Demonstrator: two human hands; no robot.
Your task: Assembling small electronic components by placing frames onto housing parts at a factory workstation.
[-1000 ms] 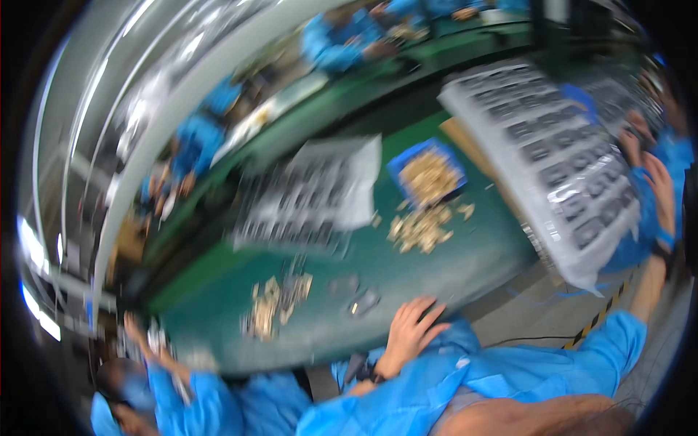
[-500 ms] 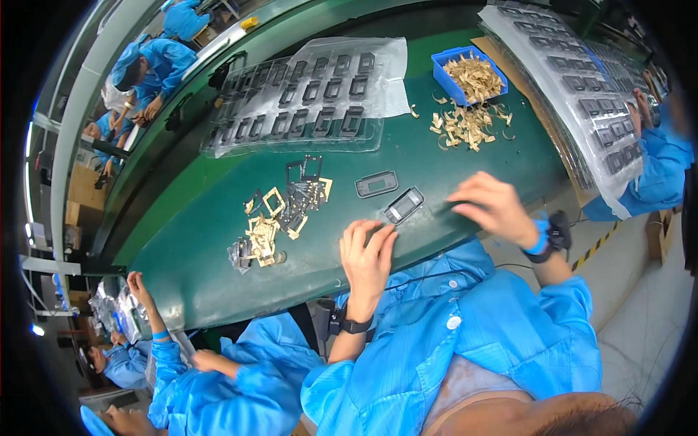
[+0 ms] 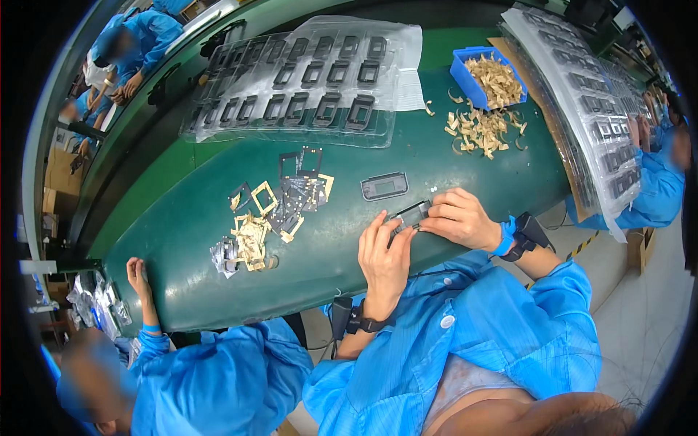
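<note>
Both of my hands have a dark rectangular plastic housing (image 3: 412,215) between them, just above the green table. My left hand (image 3: 385,254) grips its left end with thumb and fingers. The right end is pinched by my right hand (image 3: 462,221); that hand's fingers are bent and partly hide the edge. A second grey housing (image 3: 384,187), with a rectangular window, lies flat just beyond. Left of these sits a pile of thin black frames (image 3: 297,198), some showing tan backing. Peeled tan scraps (image 3: 251,243) are heaped nearer me.
Clear trays of dark housings (image 3: 313,74) lie at the back. A blue bin (image 3: 471,86) overflows with curled tan strips (image 3: 483,132). More stacked trays (image 3: 592,109) stand at right. A co-worker's hand (image 3: 137,275) rests on the green table (image 3: 196,283) at left.
My right hand has moved left and down onto the housing, and my left hand has shifted right to grip it. The housing is now held up between both. The view has shifted slightly.
</note>
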